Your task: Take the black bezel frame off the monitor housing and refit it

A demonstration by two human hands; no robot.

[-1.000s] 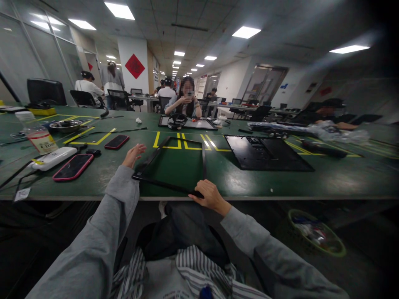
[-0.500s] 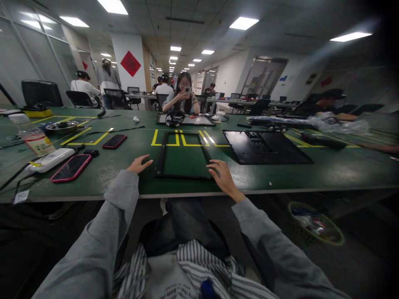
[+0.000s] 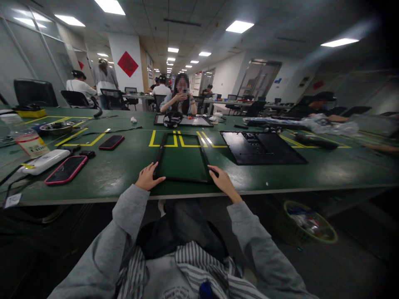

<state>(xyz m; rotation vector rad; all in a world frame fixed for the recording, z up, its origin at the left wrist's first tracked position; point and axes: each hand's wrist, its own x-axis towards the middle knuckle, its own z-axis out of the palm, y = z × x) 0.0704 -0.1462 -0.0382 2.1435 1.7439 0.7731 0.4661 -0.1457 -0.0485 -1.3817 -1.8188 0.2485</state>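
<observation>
A thin black rectangular frame (image 3: 184, 179), like a screen bezel, lies on the green table in front of me; the tabletop shows through its middle. My left hand (image 3: 147, 176) grips its near left corner, with the thumb along the near edge. On the opposite side my right hand (image 3: 222, 179) holds the near right corner, fingers curled at the side bar. To the right of the frame rests a flat black panel (image 3: 274, 154) with cutouts and recesses in its upper part.
Left on the table are two phones (image 3: 66, 170), a white power bank (image 3: 46, 161), a bottle (image 3: 29, 143) and a metal bowl (image 3: 56, 127). Across from me sits a person (image 3: 179, 101) behind a framed panel (image 3: 199, 121). A basket (image 3: 307, 222) stands on the floor at right.
My left hand has moved right, from beside the frame onto its near left corner. My right hand has closed at the near right corner. The view has shifted slightly.
</observation>
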